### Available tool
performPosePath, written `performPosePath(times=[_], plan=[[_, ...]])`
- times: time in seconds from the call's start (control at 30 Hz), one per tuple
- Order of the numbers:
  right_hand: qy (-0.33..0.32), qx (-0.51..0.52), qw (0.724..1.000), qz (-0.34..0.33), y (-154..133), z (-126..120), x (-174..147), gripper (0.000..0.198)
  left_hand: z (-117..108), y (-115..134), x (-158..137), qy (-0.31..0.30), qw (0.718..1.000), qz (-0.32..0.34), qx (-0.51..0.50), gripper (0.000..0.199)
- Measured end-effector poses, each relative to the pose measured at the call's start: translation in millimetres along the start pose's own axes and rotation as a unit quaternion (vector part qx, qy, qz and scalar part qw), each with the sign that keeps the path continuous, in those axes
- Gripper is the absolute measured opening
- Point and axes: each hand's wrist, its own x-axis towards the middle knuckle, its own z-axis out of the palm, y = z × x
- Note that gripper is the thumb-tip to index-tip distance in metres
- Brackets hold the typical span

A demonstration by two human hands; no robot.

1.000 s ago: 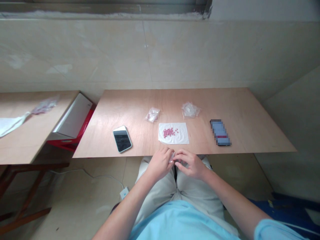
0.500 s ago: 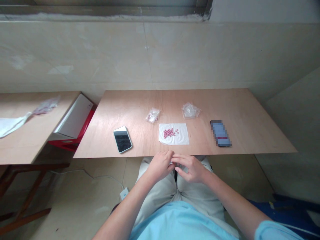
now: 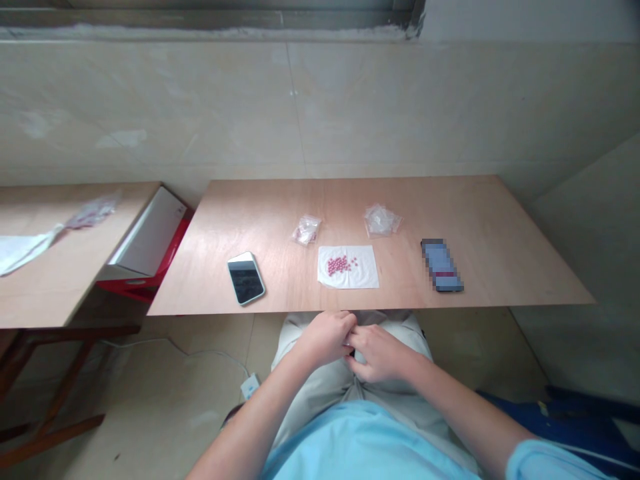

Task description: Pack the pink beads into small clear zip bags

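Note:
My left hand (image 3: pixel 329 339) and my right hand (image 3: pixel 379 350) meet over my lap, just below the table's front edge. The left fingers are curled in, and the fingers of the right press against them. A small pale bit shows between the two hands, too hidden to name. Nearest to them on the table lies a white cloth (image 3: pixel 367 277), spread flat. On it a cluster of small pink-red beads (image 3: pixel 339 265) is heaped, with several scattered to the right.
Behind the cloth on the wooden table (image 3: pixel 510 267) lie a clear bag with pinkish contents (image 3: pixel 307 229) and a pile of clear plastic bags (image 3: pixel 381 221). A phone (image 3: pixel 246 279) lies left, a blurred-out phone (image 3: pixel 443 265) right. Another table (image 3: pixel 45 293) stands at the left.
Both hands have drawn down a little, away from the table edge toward my lap, and closed in on each other. Things on the table have stayed put.

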Motion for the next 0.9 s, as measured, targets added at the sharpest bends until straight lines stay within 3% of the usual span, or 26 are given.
performPosePath(times=[0.17,0.37,0.67,0.9], plan=[[-0.048,-0.023,0.998,0.017,1.5,11.5,-0.8,0.006,7.2,9.1,2.3,-0.014,0.999,0.011,0.029,0.020],[-0.039,-0.027,0.999,0.022,3.3,15.4,0.4,0.012,5.2,11.7,2.4,0.007,0.999,0.017,0.044,0.025],[-0.058,0.000,0.998,0.015,0.4,16.7,-0.3,0.005,7.3,13.1,0.1,-0.045,0.998,-0.007,0.040,0.018],[-0.049,-0.001,0.999,0.011,1.0,14.0,0.6,0.004,2.4,6.8,-1.1,-0.041,0.998,-0.014,0.042,0.018]])
